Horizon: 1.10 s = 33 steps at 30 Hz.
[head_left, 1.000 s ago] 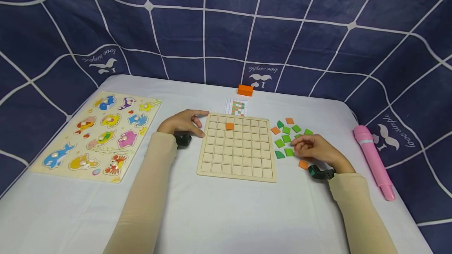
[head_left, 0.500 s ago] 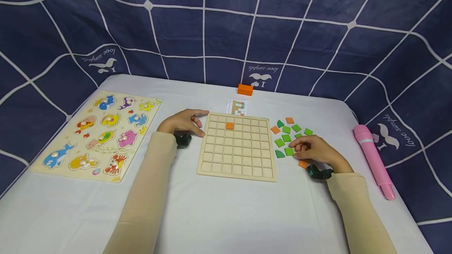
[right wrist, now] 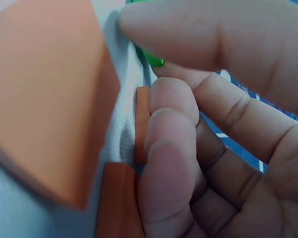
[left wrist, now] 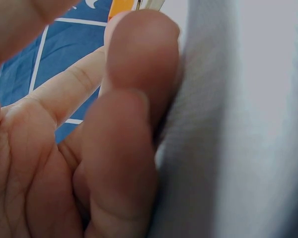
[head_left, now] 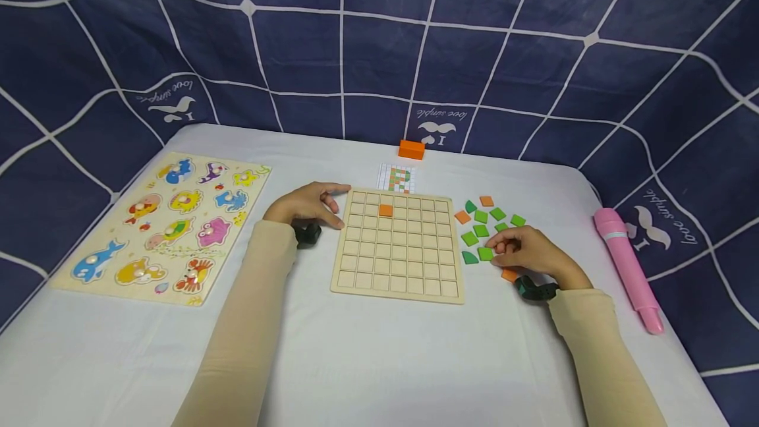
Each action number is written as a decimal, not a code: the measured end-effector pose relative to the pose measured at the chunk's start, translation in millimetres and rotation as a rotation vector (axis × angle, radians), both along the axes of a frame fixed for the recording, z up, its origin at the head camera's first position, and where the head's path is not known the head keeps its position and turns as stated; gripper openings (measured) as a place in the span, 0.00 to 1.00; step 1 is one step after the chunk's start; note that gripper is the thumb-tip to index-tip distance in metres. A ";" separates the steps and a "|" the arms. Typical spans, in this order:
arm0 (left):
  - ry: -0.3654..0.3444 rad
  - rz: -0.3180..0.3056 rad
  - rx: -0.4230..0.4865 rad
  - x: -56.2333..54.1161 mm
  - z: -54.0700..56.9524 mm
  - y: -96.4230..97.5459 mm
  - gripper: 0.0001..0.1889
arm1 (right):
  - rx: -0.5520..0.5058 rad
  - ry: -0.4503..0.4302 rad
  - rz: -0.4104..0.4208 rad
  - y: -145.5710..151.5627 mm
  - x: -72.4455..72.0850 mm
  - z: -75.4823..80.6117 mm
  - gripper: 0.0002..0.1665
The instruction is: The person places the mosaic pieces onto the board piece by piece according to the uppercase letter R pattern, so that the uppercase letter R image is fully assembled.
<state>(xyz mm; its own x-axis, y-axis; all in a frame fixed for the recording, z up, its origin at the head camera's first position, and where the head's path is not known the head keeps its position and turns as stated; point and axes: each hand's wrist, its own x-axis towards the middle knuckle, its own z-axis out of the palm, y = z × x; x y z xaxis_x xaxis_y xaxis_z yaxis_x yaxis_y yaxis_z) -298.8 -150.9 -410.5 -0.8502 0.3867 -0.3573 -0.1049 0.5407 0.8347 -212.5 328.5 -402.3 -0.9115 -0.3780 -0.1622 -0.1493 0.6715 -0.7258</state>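
A wooden grid board [head_left: 398,265] lies in the middle, one orange square tile [head_left: 386,210] in its upper rows. My left hand [head_left: 305,204] rests at its upper left, index fingertip at the corner and thumb touching the left edge. My right hand [head_left: 530,252] rests among loose tiles right of the board, fingers bent, thumb and index apart, holding nothing I can see. Closest to its fingertips is a green square tile [head_left: 485,254]. In the right wrist view, orange tiles [right wrist: 120,201] lie by the curled fingers, and the thumb partly covers a green tile [right wrist: 153,58].
Behind the board lie a small pattern card [head_left: 400,178] and an orange block [head_left: 412,149]. An animal puzzle board [head_left: 160,232] is at the left. A pink microphone-shaped object [head_left: 627,269] lies at the right. Dark green quarter-round tiles [head_left: 470,257] sit among the loose tiles.
My right hand has shifted slightly left and settled beside the green tile, uncovering more of the green tiles behind it. The left hand and board stay put.
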 end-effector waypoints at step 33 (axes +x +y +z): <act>0.010 -0.002 -0.004 1.3 0.3 0.0 0.55 | -0.067 0.125 -0.038 -12.1 -3.0 6.3 0.18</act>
